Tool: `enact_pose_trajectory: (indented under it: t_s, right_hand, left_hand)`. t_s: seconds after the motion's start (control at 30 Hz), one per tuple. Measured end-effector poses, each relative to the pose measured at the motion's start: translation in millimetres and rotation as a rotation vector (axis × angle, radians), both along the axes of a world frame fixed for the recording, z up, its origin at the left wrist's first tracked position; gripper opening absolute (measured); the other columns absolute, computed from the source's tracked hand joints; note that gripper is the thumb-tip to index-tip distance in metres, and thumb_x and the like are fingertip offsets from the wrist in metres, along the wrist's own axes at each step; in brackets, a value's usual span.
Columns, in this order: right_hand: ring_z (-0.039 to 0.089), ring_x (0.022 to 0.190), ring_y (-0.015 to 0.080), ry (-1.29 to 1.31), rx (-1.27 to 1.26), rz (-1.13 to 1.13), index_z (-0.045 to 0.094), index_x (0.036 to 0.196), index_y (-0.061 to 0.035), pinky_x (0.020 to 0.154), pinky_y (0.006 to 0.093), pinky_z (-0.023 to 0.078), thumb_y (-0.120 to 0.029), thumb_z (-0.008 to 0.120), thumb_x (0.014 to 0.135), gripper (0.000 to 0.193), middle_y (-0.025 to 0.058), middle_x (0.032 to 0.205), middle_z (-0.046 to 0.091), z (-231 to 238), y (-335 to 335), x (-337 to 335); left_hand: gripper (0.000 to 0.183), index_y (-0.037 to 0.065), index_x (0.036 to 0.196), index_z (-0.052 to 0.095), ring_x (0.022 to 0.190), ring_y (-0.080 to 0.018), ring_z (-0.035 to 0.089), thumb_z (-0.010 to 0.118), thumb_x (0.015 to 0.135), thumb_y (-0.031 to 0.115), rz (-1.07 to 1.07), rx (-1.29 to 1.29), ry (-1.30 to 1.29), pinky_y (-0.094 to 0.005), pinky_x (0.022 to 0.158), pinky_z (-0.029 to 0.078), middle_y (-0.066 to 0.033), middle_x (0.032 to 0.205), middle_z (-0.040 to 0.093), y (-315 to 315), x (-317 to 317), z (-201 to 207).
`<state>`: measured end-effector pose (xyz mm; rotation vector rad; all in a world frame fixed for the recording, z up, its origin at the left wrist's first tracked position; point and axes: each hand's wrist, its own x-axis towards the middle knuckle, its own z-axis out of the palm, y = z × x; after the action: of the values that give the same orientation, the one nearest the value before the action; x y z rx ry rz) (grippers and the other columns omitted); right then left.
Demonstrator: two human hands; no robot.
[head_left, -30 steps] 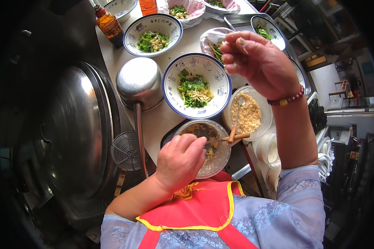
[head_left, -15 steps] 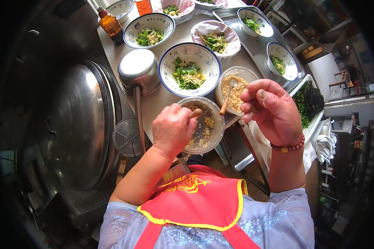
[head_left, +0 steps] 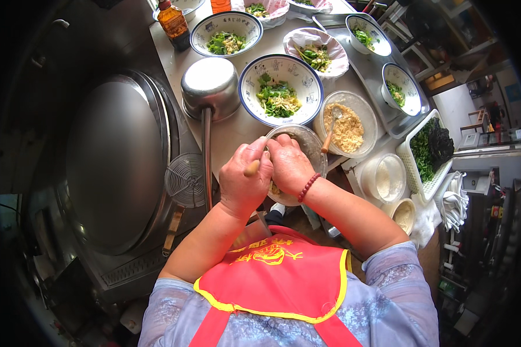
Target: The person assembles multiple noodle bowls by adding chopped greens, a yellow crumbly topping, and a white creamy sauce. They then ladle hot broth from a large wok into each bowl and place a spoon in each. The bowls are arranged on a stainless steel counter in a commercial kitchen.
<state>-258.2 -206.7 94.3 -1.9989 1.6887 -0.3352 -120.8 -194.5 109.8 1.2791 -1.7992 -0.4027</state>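
Note:
My left hand [head_left: 242, 182] is closed round a wooden-handled utensil [head_left: 252, 168]; its far end is hidden. Against it, my right hand [head_left: 293, 166] has its fingers curled and pressed together; what they hold, if anything, does not show. Both are over a clear plastic tub [head_left: 317, 151] with pale chopped bits inside. Just beyond stands a white blue-rimmed bowl [head_left: 309, 95] of chopped greens and pale bits. To its right, a second clear tub [head_left: 369, 110] contains a tan, crumbly mince [head_left: 349, 132], with a wooden-handled spoon [head_left: 329, 137] lying in it.
An upturned steel pot [head_left: 210, 87] is left of the bowl, its handle pointing toward me. Further left are a wire strainer [head_left: 185, 179] and a large lidded cooker [head_left: 116, 168]. More bowls of greens [head_left: 228, 29] sit behind; a white basket of greens [head_left: 414, 156] is at right.
My right hand has come down and left from above the mince tub to meet my left hand over the nearer tub. The view has shifted, so the tabletop things appear further right.

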Motion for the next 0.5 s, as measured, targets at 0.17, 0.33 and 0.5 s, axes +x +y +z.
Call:
enact_pose_trajectory:
  t_s: [0.17,0.33,0.5]
  right_hand:
    - [0.055,0.106,0.0286,-0.393,0.251,0.027,0.059,0.111,-0.0025,0.092,0.0374,0.046,-0.008,0.058,0.085,0.026,0.0145,0.109,0.057,-6,13,-15]
    - [0.063,0.100,0.0273,-0.904,0.781,0.043,0.064,0.113,-0.0036,0.090,0.0362,0.048,-0.009,0.055,0.083,0.032,0.0184,0.110,0.064,-29,22,-27]
    - [0.063,0.097,0.0299,-0.154,0.364,0.335,0.069,0.099,-0.0071,0.083,0.0376,0.050,-0.010,0.060,0.078,0.023,0.0150,0.100,0.064,2,25,-29]
  left_hand:
    - [0.020,0.006,0.105,0.065,0.069,-0.0286,0.064,0.065,0.086,0.006,-0.081,-0.059,-0.004,-0.0343,0.060,0.052,-0.0107,0.079,0.061,15,-4,8]
    - [0.015,0.006,0.102,0.064,0.066,-0.0279,0.062,0.065,0.087,0.004,-0.106,-0.075,0.070,-0.0336,0.059,0.051,-0.0116,0.079,0.061,15,-7,6]
    - [0.017,0.006,0.100,0.063,0.065,-0.0305,0.060,0.066,0.084,0.001,-0.172,-0.065,0.044,-0.0355,0.058,0.050,-0.0124,0.079,0.061,16,-1,10]
